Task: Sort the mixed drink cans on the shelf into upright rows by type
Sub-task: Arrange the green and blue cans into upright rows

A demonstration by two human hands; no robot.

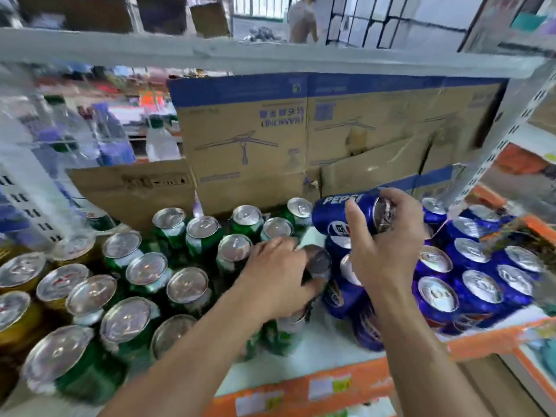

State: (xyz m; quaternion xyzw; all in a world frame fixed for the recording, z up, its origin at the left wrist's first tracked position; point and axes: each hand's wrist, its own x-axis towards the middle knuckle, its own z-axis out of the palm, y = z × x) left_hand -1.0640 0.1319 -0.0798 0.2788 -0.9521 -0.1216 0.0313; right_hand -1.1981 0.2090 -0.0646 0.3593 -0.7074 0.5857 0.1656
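Blue can (340,216), lying on its side in the air: my right hand (388,239) grips it round the lid end, above the gap between the green cans (198,233) in the middle and the upright blue cans (478,284) on the right of the shelf (331,350). My left hand (276,275) is curled round a dark-topped can (318,261) at the edge of the green group. Its body is mostly hidden, so I cannot tell its type. Gold cans (18,275) stand at the far left, and a cardboard box (246,139) closes off the back.

What worries me is the grip on the lifted can. It is held by one end only, so it could slip and drop onto the blue lids below, knocking several over. Turning it upright in so tight a gap could also nudge its neighbours. Another blue can (368,329) leans near the front edge of the shelf, and I judge that a bump from my right forearm could send it off. The left hand's can sits close against the green ones, so pulling it out carelessly might tip them.
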